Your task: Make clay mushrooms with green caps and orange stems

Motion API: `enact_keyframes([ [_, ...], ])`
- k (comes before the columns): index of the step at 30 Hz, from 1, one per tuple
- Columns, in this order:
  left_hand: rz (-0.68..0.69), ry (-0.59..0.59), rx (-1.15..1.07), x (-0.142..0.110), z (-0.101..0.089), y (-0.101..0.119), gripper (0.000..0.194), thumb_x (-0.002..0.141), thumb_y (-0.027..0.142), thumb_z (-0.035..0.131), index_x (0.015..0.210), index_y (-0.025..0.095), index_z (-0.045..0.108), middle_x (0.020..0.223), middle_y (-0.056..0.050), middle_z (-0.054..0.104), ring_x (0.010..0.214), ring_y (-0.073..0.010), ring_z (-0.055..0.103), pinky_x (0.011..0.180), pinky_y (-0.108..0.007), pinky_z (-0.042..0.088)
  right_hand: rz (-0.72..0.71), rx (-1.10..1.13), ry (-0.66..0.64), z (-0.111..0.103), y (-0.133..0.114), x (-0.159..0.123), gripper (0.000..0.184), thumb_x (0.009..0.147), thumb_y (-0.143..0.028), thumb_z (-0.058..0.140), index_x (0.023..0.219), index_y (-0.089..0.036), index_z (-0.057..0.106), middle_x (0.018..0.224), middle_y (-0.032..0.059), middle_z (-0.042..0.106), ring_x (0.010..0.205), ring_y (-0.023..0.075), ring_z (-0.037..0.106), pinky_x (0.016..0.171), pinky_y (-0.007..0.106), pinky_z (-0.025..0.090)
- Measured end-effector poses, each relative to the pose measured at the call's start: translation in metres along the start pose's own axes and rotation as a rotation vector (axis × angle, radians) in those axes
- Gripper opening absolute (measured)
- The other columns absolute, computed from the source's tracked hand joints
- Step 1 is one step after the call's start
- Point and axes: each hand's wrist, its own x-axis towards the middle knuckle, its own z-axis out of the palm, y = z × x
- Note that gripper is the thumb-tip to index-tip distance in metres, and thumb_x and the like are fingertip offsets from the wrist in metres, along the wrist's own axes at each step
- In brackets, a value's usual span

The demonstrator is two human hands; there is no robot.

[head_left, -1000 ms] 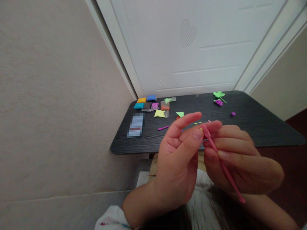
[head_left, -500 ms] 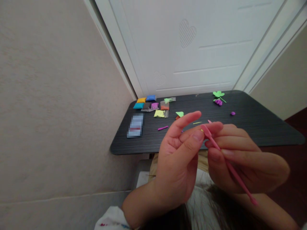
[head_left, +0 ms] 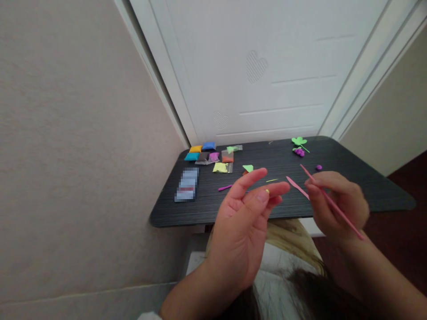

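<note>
My left hand point(head_left: 242, 233) is raised in front of the table, thumb pinched against the index finger on a tiny bit of yellow clay point(head_left: 267, 191); its other fingers are partly spread. To the right, my right hand point(head_left: 338, 202) is closed around a thin pink modelling tool point(head_left: 333, 205), whose tip points up and left. Behind that hand a pink clay knife point(head_left: 296, 186) lies on the table, its lower end hidden by the fingers. A thin yellow clay strip point(head_left: 271, 180) rests beyond my left fingertips.
The dark table point(head_left: 207, 213) holds several clay packets point(head_left: 220, 167) at the back left and a blurred-out phone-like rectangle point(head_left: 187, 184). Near my left hand are a purple tool point(head_left: 225, 188) and green clay point(head_left: 247, 168). A clover-like green piece point(head_left: 299, 141), purple beads point(head_left: 299, 152) and a purple ball point(head_left: 319, 167) lie right.
My right hand has drawn away to the right with the pink tool, turning it and leaving the yellow clay. My left hand has lowered slightly, still pinching the clay. The pink knife now shows more.
</note>
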Motion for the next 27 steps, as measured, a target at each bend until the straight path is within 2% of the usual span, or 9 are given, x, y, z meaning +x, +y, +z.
enact_keyframes([
  [4, -0.144, -0.001, -0.111, 0.005, -0.001, -0.004, 0.024, 0.078, 0.011, 0.051, 0.1, 0.018, 0.058, 0.086, -0.003, 0.068, 0.088, -0.0118, 0.062, 0.082, -0.024, 0.045, 0.08, -0.247, -0.139, -0.008, 0.043, -0.012, 0.007, 0.078, -0.025, 0.054, 0.084, -0.022, 0.054, 0.078, 0.0019, 0.06, 0.073, 0.0158, 0.058, 0.069, 0.03, 0.046],
  [7, -0.231, 0.007, -0.174, 0.01, -0.002, -0.009, 0.026, 0.078, 0.01, 0.05, 0.102, 0.017, 0.058, 0.089, -0.003, 0.067, 0.089, -0.0115, 0.061, 0.081, -0.024, 0.045, 0.166, -0.294, -0.249, -0.017, 0.07, -0.026, 0.01, 0.079, -0.028, 0.052, 0.086, -0.021, 0.054, 0.081, 0.0027, 0.062, 0.075, 0.0166, 0.059, 0.069, 0.03, 0.046],
  [9, -0.262, 0.011, -0.197, 0.012, -0.002, -0.012, 0.026, 0.078, 0.009, 0.05, 0.102, 0.017, 0.057, 0.089, -0.004, 0.067, 0.089, -0.0111, 0.061, 0.082, -0.023, 0.045, 0.168, -0.31, -0.346, -0.022, 0.086, -0.033, 0.014, 0.08, -0.029, 0.049, 0.088, -0.02, 0.055, 0.085, 0.0041, 0.063, 0.078, 0.0179, 0.059, 0.071, 0.031, 0.045],
  [15, -0.273, 0.056, -0.175, 0.016, -0.002, -0.02, 0.027, 0.077, 0.01, 0.052, 0.103, 0.017, 0.057, 0.089, -0.003, 0.067, 0.089, -0.0108, 0.061, 0.082, -0.023, 0.045, -0.011, -0.428, -0.754, -0.032, 0.131, -0.032, 0.024, 0.083, -0.024, 0.04, 0.097, -0.017, 0.058, 0.098, 0.01, 0.063, 0.09, 0.0214, 0.058, 0.075, 0.034, 0.043],
  [18, -0.261, 0.07, -0.148, 0.019, -0.003, -0.023, 0.029, 0.076, 0.01, 0.053, 0.104, 0.018, 0.057, 0.089, -0.003, 0.067, 0.089, -0.0111, 0.06, 0.082, -0.023, 0.045, -0.089, -0.474, -0.886, -0.032, 0.146, -0.026, 0.027, 0.082, -0.019, 0.039, 0.101, -0.017, 0.058, 0.101, 0.0104, 0.063, 0.093, 0.0206, 0.057, 0.076, 0.033, 0.042],
  [22, -0.195, 0.074, -0.107, 0.023, -0.01, -0.025, 0.029, 0.077, 0.01, 0.052, 0.105, 0.017, 0.056, 0.091, -0.004, 0.066, 0.089, -0.0112, 0.06, 0.081, -0.023, 0.046, -0.185, -0.484, -0.976, -0.028, 0.158, -0.017, 0.032, 0.08, -0.013, 0.039, 0.107, -0.017, 0.056, 0.108, 0.0106, 0.06, 0.098, 0.0204, 0.054, 0.079, 0.033, 0.039],
  [27, -0.103, 0.122, -0.071, 0.028, -0.023, -0.021, 0.03, 0.077, 0.011, 0.053, 0.106, 0.018, 0.055, 0.092, -0.004, 0.065, 0.09, -0.011, 0.06, 0.083, -0.023, 0.045, -0.268, -0.486, -1.011, -0.022, 0.167, -0.009, 0.038, 0.077, -0.012, 0.043, 0.114, -0.017, 0.052, 0.111, 0.0117, 0.058, 0.102, 0.0214, 0.052, 0.081, 0.034, 0.038],
])
